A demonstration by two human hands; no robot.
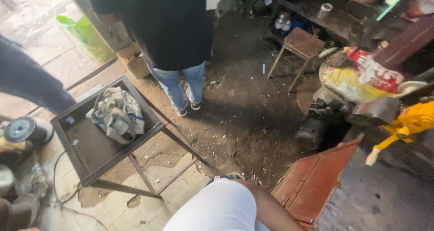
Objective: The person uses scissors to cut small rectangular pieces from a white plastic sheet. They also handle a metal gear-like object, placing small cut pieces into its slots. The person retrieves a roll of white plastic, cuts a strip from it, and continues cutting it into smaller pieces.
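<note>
— Cloth bundle [117,115] lies on the steel-frame table [68,149], left of the white-clad leg [217,208].
— And the grip?
— Neither left hand nor right hand shows; open or closed, I cannot tell. Reaching it would mean going down-left.

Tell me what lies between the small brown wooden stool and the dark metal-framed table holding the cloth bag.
In the head view, a person's legs in blue jeans stand on dirt floor between stool and table.

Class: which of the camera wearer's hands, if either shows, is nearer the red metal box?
Neither left nor right can be picked: both hands are out of view. Only a white-clothed limb shows, close beside the red metal box.
</note>
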